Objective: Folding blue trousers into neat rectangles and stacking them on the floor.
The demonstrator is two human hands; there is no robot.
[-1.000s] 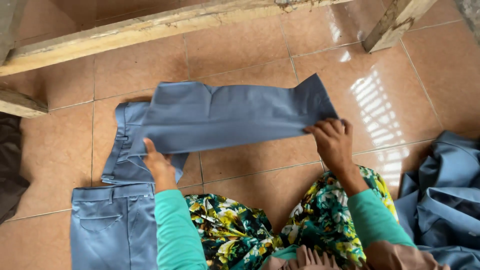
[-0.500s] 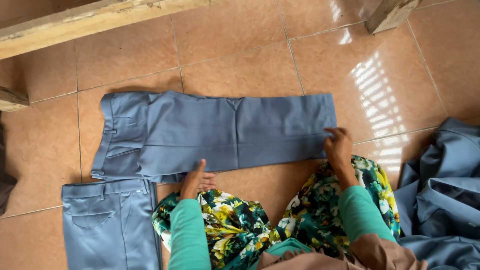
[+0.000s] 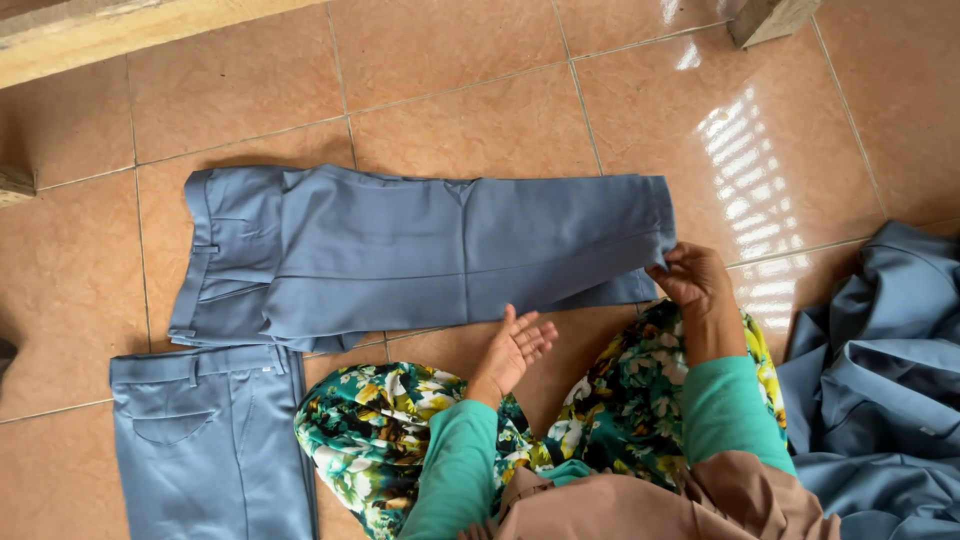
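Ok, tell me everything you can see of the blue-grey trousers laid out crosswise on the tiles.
The trousers are blue-grey, smooth woven-looking cloth, lying flat on the tiled floor, folded leg over leg. The waistband with belt loops points left, the hems right. The right hand pinches the lower hem corner; the left hand is open just below the near edge, not clearly touching. The waist end meets a second pair.

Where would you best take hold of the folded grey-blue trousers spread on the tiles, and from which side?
Probably at the leg-hem end, from the right. The folded trousers lie flat with the waistband at the left, and the hem edges stack at the right, where the right hand pinches the lower corner. The left hand hovers open by the lower edge.
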